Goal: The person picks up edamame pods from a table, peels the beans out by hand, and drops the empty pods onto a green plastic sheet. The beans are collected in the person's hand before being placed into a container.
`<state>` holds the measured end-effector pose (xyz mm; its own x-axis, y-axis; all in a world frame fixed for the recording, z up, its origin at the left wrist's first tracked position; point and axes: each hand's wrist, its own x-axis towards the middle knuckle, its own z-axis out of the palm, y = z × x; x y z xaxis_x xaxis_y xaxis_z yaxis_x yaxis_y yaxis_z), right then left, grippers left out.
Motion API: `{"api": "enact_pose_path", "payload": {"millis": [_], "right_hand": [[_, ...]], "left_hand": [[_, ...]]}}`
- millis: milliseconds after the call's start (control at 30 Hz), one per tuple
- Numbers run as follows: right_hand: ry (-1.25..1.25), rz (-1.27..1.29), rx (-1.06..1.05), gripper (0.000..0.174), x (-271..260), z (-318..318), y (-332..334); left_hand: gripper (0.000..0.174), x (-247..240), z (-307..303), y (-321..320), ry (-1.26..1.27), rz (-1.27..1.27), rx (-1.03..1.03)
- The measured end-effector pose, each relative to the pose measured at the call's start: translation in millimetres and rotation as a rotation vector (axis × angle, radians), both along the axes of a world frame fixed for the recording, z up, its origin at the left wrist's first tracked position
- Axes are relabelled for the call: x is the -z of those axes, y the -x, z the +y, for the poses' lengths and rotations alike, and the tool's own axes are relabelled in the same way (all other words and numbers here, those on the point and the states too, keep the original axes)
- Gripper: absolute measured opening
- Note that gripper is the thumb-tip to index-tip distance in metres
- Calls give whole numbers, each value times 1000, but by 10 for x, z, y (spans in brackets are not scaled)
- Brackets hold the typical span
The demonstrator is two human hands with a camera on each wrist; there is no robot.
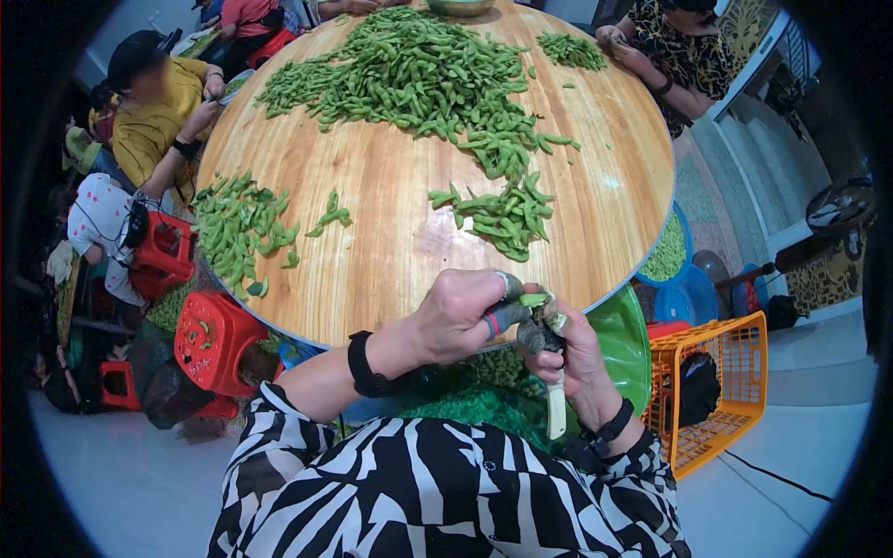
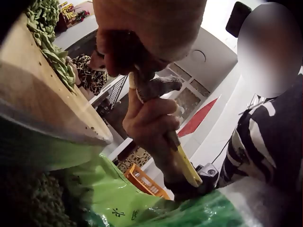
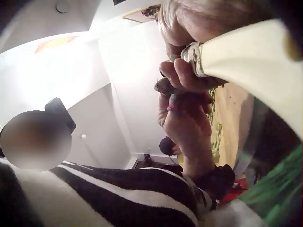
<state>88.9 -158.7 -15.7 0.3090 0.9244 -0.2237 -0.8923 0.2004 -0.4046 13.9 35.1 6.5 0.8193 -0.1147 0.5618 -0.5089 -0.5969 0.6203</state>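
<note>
A green pod (image 1: 534,300) sits between both hands, just right of centre. The left hand (image 1: 454,318) pinches it with curled fingers; the right hand (image 1: 582,350) has its fingers wrapped round a pale handle (image 1: 556,411). Above, a small heap (image 1: 513,219) lies on the desk (image 1: 379,172); a big pile (image 1: 419,74) spreads across the top centre.

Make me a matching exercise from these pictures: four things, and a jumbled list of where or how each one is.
1. Orange crate
2. Pale-handled tool
3. Largest green pod pile
4. Shelled green beans

A. On the wooden table
B. Holding something black
C. In a blue basin
D. Gripped by the right hand

Pairs: 1-B, 2-D, 3-A, 4-C
</note>
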Motion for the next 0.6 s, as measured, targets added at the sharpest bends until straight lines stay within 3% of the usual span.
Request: {"api": "enact_pose_path", "payload": {"millis": [67,200,267,300,367,500,567,600], "right_hand": [[-19,-32,52,41,-52,14,20],[-1,-92,82,41,-103,37,28],[46,-160,97,40,-118,31,20],[46,-160,96,40,-109,29,18],[57,-158,100,40,-84,29,17],[101,-276,112,37,-104,-3,22],[199,-513,158,33,-122,-3,9],[199,-514,161,33,-137,1,10]], "left_hand": [[19,64,-54,-15,291,61,-15],[18,25,-84,27,486,221,-13],[17,-23,-87,54,779,538,22],[17,-17,-89,59,779,538,21],[16,6,-92,65,1011,644,91],[15,109,-144,47,968,618,62],[14,180,-142,33,807,521,49],[14,144,-135,32,805,520,52]]}}
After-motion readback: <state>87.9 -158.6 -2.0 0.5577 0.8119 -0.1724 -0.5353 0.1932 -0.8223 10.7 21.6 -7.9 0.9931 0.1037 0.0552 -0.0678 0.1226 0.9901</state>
